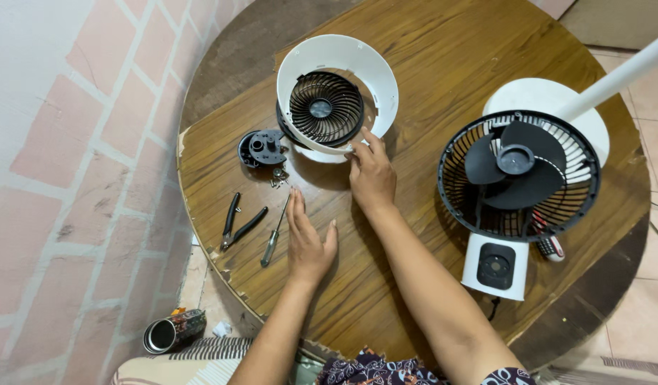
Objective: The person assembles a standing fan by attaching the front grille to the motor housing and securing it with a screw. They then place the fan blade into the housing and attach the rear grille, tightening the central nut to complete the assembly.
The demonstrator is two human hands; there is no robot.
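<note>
My right hand (372,173) grips the lower rim of a white round fan housing (364,68) that stands tilted on the round wooden table (443,64); a black grille (325,108) sits inside it. My left hand (307,239) lies flat and open on the wood, fingers stretched out, right beside a screwdriver (273,239). Black pliers (237,224) lie further left. A black round motor part (262,148) rests left of the housing, with small screws (279,175) just below it.
A partly dismantled fan (518,167) with black guard, black blades and a white base lies at the right, its white pole running to the upper right. A small remote (550,247) lies by it. A tin can (173,332) lies on the floor beside a brick-patterned wall.
</note>
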